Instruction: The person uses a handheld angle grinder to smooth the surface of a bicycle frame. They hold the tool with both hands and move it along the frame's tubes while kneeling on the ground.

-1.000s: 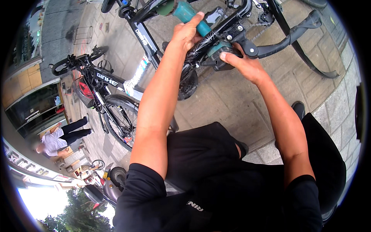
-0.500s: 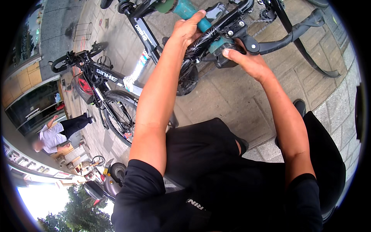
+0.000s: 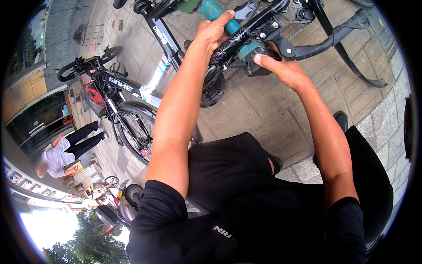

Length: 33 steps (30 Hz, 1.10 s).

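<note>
Up at the far edge of the view, the left hand point(image 3: 214, 31) is wrapped shut around the teal cylindrical body of a power tool point(image 3: 218, 12), fingers curled over its top. That tool's long axis runs from far left down toward near right, ending in a dark head point(image 3: 251, 56) pressed against the black bicycle frame tube point(image 3: 237, 37). The right hand point(image 3: 283, 68) sits just right of that head, thumb and fingers closed on the black clamp-like fitting point(image 3: 281, 46) beside it; how firmly it pinches there cannot be told. Both hands are close together, the right one nearer the working end, the left farther up the tool's body. A curved black mudguard point(image 3: 347, 33) sweeps away to the right. Left of the arms stands a second black bicycle point(image 3: 118, 94) on grey paving point(image 3: 263, 110), and beyond it a person in a white shirt point(image 3: 59, 154).
</note>
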Available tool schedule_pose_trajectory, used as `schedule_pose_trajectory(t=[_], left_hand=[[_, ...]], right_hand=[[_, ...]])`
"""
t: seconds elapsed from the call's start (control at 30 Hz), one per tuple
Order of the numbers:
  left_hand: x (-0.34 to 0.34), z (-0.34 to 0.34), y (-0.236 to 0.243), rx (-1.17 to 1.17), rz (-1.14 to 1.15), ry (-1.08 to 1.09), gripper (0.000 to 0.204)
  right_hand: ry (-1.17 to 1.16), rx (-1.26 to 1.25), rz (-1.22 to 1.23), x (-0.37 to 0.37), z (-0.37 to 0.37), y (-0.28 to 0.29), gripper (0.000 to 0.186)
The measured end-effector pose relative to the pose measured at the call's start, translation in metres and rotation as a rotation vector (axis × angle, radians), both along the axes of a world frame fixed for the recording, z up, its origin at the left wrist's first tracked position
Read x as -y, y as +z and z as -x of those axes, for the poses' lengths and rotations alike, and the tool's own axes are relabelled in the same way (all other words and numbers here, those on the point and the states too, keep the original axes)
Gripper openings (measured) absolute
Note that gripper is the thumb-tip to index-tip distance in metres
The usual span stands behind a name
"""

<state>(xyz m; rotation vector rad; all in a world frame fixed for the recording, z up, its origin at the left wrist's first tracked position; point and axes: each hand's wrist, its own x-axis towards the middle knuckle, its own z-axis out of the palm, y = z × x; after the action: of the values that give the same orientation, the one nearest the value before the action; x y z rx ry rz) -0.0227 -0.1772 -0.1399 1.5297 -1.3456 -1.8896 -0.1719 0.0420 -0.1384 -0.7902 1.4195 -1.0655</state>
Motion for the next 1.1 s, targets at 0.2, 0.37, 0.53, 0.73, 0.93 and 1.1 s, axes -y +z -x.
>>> schedule_pose_trajectory(t=[0.2, 0.37, 0.53, 0.73, 0.93, 1.1], left_hand=[[0.002, -0.002, -0.001, -0.024, -0.061, -0.004, 0.044], [-0.001, 0.000, -0.001, -0.015, -0.039, 0.016, 0.043], [0.001, -0.002, -0.002, -0.016, -0.033, 0.020, 0.041], [-0.005, -0.002, 0.000, 0.035, 0.042, -0.002, 0.042], [-0.002, 0.000, 0.000, 0.095, 0.033, 0.021, 0.039], [-0.003, -0.001, 0.000, 0.094, 0.053, 0.015, 0.039]], right_hand=[[0.054, -0.005, -0.006, 0.000, 0.006, 0.000, 0.112], [-0.014, -0.043, 0.002, -0.001, 0.000, -0.011, 0.111], [0.016, -0.069, -0.055, 0.000, 0.002, -0.002, 0.115], [-0.028, -0.034, -0.063, -0.001, 0.000, -0.008, 0.102], [-0.032, -0.050, -0.034, 0.001, -0.001, -0.032, 0.103], [-0.046, -0.046, -0.061, 0.000, -0.004, -0.026, 0.102]])
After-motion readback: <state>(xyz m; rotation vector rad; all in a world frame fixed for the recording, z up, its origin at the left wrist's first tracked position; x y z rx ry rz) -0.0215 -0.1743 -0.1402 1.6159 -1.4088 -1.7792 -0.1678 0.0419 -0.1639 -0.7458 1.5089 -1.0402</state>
